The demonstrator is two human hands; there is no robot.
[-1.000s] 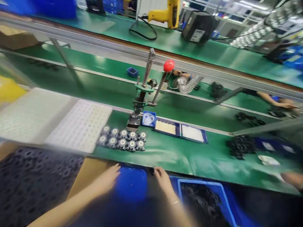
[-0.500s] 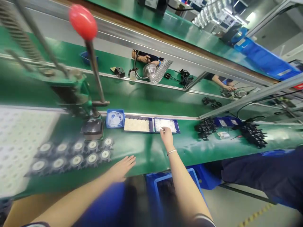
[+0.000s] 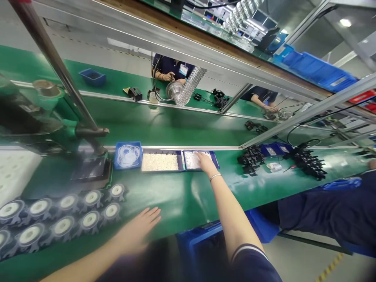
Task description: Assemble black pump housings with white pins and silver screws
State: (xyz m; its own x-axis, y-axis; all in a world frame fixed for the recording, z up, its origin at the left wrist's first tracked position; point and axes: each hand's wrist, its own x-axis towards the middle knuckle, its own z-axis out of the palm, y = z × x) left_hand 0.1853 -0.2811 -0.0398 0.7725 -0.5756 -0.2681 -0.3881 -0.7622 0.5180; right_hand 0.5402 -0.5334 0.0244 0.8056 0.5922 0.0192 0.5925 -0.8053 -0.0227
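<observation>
My right hand [image 3: 206,162] reaches into a blue bin [image 3: 216,159] of small white parts [image 3: 191,159]. Its fingers are bent together among the parts, and whatever is between the fingertips is too small to make out. My left hand [image 3: 140,226] is open, palm down with fingers stretched out over the green bench [image 3: 173,196] near its front edge. To its left stand two rows of dark parts with round white centres [image 3: 89,219]. Beside the right hand's bin are a bin of cream-coloured pieces [image 3: 160,161] and a blue bin of clear white rings [image 3: 128,155].
A green lever press [image 3: 58,117] stands at the left, its metal lever slanting up. Black parts [image 3: 251,159] lie in heaps to the right. Two people work across the bench near a foil duct [image 3: 190,86]. Another person's dark-clothed body [image 3: 329,211] is at right. An overhead shelf crosses above.
My right hand has gone deeper into the white parts. My left hand stays open over the bench. The view has turned and moved closer, and the red lever knob has left the frame.
</observation>
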